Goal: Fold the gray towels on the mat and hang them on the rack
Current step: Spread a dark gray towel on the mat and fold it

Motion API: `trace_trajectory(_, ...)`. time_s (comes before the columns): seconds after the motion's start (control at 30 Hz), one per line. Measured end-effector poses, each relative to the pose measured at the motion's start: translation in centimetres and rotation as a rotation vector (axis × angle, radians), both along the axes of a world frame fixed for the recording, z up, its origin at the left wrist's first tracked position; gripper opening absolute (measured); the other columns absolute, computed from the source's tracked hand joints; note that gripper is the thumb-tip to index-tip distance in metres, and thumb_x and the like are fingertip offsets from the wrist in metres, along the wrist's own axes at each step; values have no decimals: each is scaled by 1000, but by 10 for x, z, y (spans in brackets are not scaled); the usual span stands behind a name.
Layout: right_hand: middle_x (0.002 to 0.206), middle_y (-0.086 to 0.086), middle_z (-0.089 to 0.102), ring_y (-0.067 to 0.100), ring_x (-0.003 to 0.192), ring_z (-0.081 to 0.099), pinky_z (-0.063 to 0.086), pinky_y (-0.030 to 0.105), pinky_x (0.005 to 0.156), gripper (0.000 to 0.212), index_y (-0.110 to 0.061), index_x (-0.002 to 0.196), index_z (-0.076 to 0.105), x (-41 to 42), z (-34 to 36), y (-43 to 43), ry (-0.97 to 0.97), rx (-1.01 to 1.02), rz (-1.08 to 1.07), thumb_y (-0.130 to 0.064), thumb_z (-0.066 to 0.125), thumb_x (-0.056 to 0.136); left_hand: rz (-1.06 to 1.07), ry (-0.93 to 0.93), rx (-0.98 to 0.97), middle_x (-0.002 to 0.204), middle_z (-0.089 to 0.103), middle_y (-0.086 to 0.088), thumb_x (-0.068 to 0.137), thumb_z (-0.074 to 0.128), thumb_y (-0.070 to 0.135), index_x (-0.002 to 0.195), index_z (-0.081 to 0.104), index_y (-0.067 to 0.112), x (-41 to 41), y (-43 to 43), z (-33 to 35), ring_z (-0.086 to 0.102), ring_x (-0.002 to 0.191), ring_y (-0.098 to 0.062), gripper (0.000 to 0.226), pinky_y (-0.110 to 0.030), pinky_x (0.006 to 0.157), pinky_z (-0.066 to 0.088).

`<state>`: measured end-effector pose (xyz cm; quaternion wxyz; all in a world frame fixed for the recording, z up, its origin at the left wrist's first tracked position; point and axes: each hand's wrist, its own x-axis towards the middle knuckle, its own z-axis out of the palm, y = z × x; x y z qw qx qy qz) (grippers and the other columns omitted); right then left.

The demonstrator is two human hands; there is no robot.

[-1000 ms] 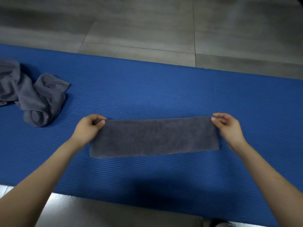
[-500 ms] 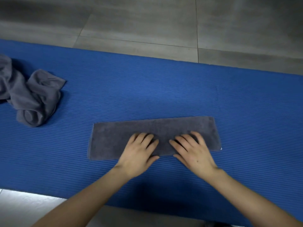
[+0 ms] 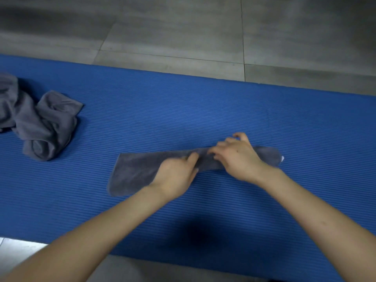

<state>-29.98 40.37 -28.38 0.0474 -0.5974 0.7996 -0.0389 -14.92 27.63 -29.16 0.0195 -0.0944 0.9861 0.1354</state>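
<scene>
Presently, the left hand (image 3: 175, 174) and right hand (image 3: 238, 157) both pinch the folded gray towel (image 3: 138, 171) at its middle, fingers curled, on the blue mat (image 3: 203, 110). Recommendation: lift evenly, keeping layers aligned. The crumpled towel (image 3: 44, 127) lies well apart, unfolded.

No readable text, labels, brands or numbers anywhere in view

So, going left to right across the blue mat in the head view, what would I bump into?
Crumpled gray towel → left hand → right hand → white tag. The folded towel that both hands grip stretches under them, so it has no single place.
</scene>
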Motion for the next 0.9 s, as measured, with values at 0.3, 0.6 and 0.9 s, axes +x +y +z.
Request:
trace_trajectory(0.3,82,-11,62,21,87,62,43,34,78,43,-17,114,55,42,26,17,-413,-496,-1041,-51,54,87,502,-88,890,97,67,-3,92,57,30,100,61,9,-41,-49,67,63,88,-17,23,-30,78,49)
trace_trajectory(0.6,119,-1,66,16,113,60,48,29,88,65,-16,130,51,37,33,-7,-1658,-691,-933,-45,68,75,631,62,1342,100,71,-6,93,57,23,111,61,5,-37,-33,91,69,76,-6,26,-14,55,50)
trace_trajectory(0.9,103,-5,67,6,101,62,49,28,91,66,-47,134,40,-9,119,-41,-1079,-761,-927,-39,74,78,637,198,1150,103,68,4,75,76,10,115,52,16,-67,-55,138,63,95,-3,47,-9,72,49)
